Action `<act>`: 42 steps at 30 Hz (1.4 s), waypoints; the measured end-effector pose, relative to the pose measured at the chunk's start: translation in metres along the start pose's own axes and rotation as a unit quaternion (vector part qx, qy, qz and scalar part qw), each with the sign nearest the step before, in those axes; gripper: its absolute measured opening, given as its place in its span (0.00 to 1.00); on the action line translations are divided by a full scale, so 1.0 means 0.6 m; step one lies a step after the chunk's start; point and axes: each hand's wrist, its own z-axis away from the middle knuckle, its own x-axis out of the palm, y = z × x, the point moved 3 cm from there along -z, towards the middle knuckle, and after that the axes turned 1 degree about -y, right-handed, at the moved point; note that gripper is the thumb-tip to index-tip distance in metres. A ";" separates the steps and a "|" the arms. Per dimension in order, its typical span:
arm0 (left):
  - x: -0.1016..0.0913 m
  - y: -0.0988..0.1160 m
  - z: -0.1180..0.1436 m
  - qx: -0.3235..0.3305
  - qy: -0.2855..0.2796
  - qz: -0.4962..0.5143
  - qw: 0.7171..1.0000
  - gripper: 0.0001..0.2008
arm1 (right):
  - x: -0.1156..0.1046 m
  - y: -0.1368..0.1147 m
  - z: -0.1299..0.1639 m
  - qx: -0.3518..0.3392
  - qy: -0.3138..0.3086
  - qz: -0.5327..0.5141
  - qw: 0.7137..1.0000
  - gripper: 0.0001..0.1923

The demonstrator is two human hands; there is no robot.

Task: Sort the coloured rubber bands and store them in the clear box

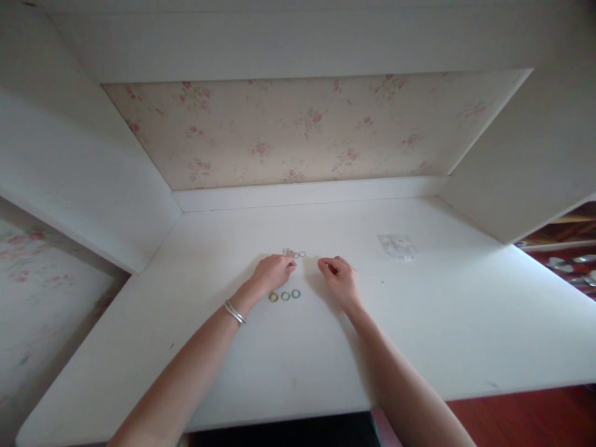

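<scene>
My left hand (274, 272), with a silver bangle (235, 311) on its wrist, rests over the white desk with its fingers pinched together. Whatever those fingers hold is too small to make out. Just beyond them lies a small group of thin rings (295, 253). Nearer to me, below the left hand, three larger rings sit in a row: a yellowish one (273, 297) and two greenish ones, the middle ring (285, 296) and the right ring (296, 293). My right hand (341, 279) is curled to the right, thumb and index finger touching; anything between them cannot be seen.
A clear plastic bag (397, 246) lies on the white desk (419, 323) to the right. White side panels and a low back ledge (307, 194) enclose the desk, with flowered wallpaper (307, 130) behind. The desk's front edge is close to my forearms.
</scene>
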 end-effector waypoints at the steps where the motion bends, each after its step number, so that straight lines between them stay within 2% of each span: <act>1: 0.001 -0.001 0.003 0.001 -0.003 0.007 1.000 0.13 | 0.000 0.000 0.000 0.002 -0.002 -0.001 1.000 0.15; 7: -0.001 -0.001 0.039 0.020 -0.013 0.100 0.995 0.13 | 0.002 0.001 0.000 -0.001 -0.014 0.007 1.000 0.16; 14: -0.021 0.035 0.098 0.076 -0.014 0.124 0.989 0.12 | 0.011 0.001 0.003 -0.013 -0.028 0.020 0.999 0.17; 24: -0.004 0.043 0.098 0.094 -0.022 0.092 0.991 0.12 | 0.011 0.000 0.005 -0.026 -0.037 0.011 0.999 0.14; 28: -0.012 0.040 0.103 0.084 -0.005 0.119 0.989 0.13 | 0.011 -0.003 0.006 -0.033 -0.044 0.019 0.998 0.15; 32: -0.027 0.015 0.114 0.038 0.030 0.188 0.981 0.12 | 0.011 -0.003 0.008 -0.035 -0.043 0.033 0.998 0.16; 37: -0.022 -0.056 0.133 -0.086 0.121 0.296 0.943 0.14 | 0.018 0.002 0.012 -0.055 -0.067 0.059 0.994 0.16; 42: -0.008 -0.099 0.141 -0.147 0.138 0.361 0.910 0.15 | 0.026 0.003 0.017 -0.057 -0.086 0.091 0.990 0.15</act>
